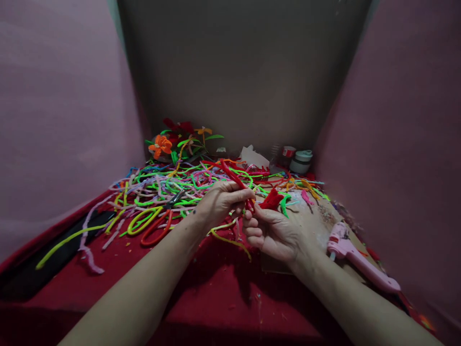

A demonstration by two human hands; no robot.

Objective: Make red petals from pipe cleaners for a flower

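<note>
Both my hands meet above the front middle of the table. My left hand (226,198) is closed, thumb and fingers pinching a red pipe cleaner (232,174) that sticks up and to the left. My right hand (269,231) is closed too, its thumb and forefinger on the lower end of the same red piece, where a bit of orange shows. The exact end is hidden by the fingers. Just behind my right hand lie a fuzzy red petal shape (272,199) and a green piece (284,205).
A tangled heap of coloured pipe cleaners (187,180) covers the table's back. Scissors (158,228) with a red handle lie left. A pink glue gun (360,262) rests on cardboard (313,223) at right. Finished flowers (160,146), a lidded jar (301,162) and the red cloth (209,298) also show.
</note>
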